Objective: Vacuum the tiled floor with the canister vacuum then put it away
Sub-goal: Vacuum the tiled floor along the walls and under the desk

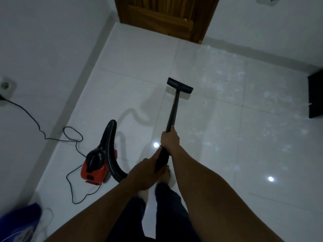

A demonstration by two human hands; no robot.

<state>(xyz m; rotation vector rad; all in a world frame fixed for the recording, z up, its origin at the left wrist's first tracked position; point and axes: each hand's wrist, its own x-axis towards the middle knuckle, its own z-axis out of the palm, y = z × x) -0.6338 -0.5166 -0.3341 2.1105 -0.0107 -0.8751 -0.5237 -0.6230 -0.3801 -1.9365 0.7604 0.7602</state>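
Note:
A red and black canister vacuum (95, 167) stands on the white tiled floor (132, 67) at my left. Its black hose (110, 137) arches up and curves back to the wand. My right hand (169, 139) grips the black wand (173, 110) partway down. My left hand (146, 172) grips the thicker handle end (162, 158) just behind it. The wand slopes forward to a flat black floor nozzle (180, 85) resting on the tiles. White dust and crumbs (227, 79) lie scattered to the right of the nozzle.
A black power cord (57, 137) loops over the floor from a wall socket (6, 86) at left to the vacuum. A wooden door (164, 16) stands ahead. A black object (316, 96) sits at the right edge, a blue object (21, 222) at bottom left.

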